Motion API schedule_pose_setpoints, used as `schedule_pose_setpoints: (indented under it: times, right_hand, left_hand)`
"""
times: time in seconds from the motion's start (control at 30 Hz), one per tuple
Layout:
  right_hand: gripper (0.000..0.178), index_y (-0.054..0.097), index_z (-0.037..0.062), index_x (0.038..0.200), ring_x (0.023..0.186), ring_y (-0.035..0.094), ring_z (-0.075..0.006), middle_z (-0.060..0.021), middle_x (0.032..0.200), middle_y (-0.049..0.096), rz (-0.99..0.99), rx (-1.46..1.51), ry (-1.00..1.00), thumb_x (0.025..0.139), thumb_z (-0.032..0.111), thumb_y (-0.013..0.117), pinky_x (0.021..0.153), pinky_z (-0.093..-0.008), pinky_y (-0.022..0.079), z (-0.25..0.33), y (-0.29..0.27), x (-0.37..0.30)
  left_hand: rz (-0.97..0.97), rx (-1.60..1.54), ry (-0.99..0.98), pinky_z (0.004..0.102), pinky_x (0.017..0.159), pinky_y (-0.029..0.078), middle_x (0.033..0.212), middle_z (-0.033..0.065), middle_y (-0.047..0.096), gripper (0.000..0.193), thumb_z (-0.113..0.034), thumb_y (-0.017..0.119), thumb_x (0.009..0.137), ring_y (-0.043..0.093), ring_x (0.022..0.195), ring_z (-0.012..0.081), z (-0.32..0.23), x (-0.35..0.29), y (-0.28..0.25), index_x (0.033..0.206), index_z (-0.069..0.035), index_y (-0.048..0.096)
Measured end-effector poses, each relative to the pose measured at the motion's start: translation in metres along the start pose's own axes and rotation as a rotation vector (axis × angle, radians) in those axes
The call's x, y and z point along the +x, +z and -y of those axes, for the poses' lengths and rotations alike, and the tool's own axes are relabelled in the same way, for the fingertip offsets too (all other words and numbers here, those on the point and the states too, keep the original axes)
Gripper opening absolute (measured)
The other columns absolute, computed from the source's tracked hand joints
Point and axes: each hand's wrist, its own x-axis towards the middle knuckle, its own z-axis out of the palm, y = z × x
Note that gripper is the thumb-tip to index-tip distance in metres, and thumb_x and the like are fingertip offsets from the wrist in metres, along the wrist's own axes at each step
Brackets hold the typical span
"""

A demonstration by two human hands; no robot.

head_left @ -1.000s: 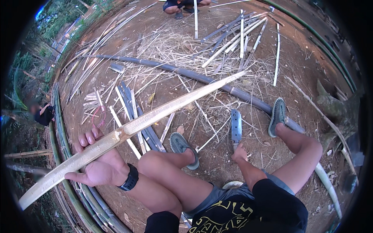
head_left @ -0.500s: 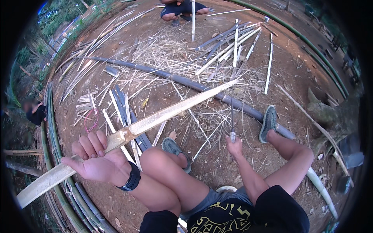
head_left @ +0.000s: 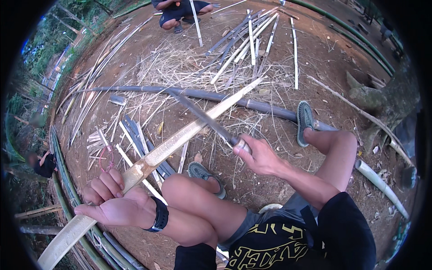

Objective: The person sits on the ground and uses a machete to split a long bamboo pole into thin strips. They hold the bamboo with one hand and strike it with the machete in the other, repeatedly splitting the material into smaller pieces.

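A long pale split-bamboo strip (head_left: 177, 138) runs slantwise from the lower left to a pointed far end, with a brown node partway along. My left hand (head_left: 118, 202) is closed round its lower part, wearing a black wristwatch (head_left: 160, 214). In my right hand (head_left: 263, 156) is the handle of a long-bladed knife (head_left: 192, 108). Its dark blade crosses the strip near the upper half, pointing up and left. Whether the edge touches the strip I cannot tell.
A dark bamboo pole (head_left: 270, 108) lies across the ground beyond my feet. Dark split slats (head_left: 146, 143) lie by my left shoe (head_left: 203, 174). Shavings (head_left: 166, 65) and more strips (head_left: 245, 47) are scattered farther off. Another person (head_left: 175, 15) squats at the far side, holding a strip.
My right hand has raised the knife up and left, from beside my right leg to across the strip. My left hand keeps its hold; the view has shifted slightly.
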Motion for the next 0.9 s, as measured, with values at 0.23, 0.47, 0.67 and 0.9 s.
schedule_pose_setpoints:
  times: [0.23, 0.47, 0.67, 0.9]
  right_hand:
    - [0.041, 0.05, 0.0063, 0.107, 0.058, 0.064, -0.0327, -0.016, 0.064, 0.057, 0.085, 0.013, -0.459, 0.094, 0.044, 0.057, 0.056, -0.0468, 0.051, 0.009, 0.019, -0.014]
    - [0.053, 0.051, 0.0025, 0.119, 0.058, 0.059, -0.0197, -0.0084, 0.072, 0.059, -0.27, -0.362, 0.399, 0.097, 0.051, 0.047, 0.057, -0.0419, 0.054, -0.215, -0.015, 0.117]
    - [0.041, 0.051, 0.0086, 0.106, 0.052, 0.054, -0.023, -0.0053, 0.067, 0.054, 0.094, -0.172, 0.019, 0.097, 0.048, 0.051, 0.049, -0.0412, 0.049, -0.102, 0.017, 0.076]
    - [0.046, 0.055, 0.0072, 0.101, 0.063, 0.062, -0.0208, -0.0051, 0.071, 0.059, 0.077, -0.07, 0.35, 0.095, 0.053, 0.052, 0.058, -0.0426, 0.051, -0.146, 0.008, 0.076]
  left_hand:
    - [0.19, -0.061, 0.01, 0.0275, 0.05, 0.014, 0.055, -0.0042, 0.01, 0.053, -0.047, 0.037, 0.104, 0.008, 0.052, 0.0107, -0.003, 0.023, -0.03, 0.064, -0.018, 0.016]
    - [-0.084, 0.035, -0.078, 0.0289, 0.053, 0.02, 0.057, -0.0043, 0.008, 0.051, -0.034, 0.04, 0.105, 0.008, 0.052, 0.0108, 0.027, 0.033, -0.034, 0.062, -0.018, 0.016]
    - [-0.009, 0.007, -0.056, 0.0301, 0.05, 0.014, 0.059, -0.004, 0.01, 0.05, -0.031, 0.04, 0.105, 0.009, 0.052, 0.0113, 0.028, 0.057, -0.065, 0.064, -0.018, 0.016]
    - [-0.036, 0.021, -0.109, 0.0298, 0.05, 0.014, 0.058, -0.0042, 0.01, 0.05, -0.032, 0.039, 0.105, 0.008, 0.052, 0.0111, 0.038, 0.061, -0.069, 0.063, -0.018, 0.016]
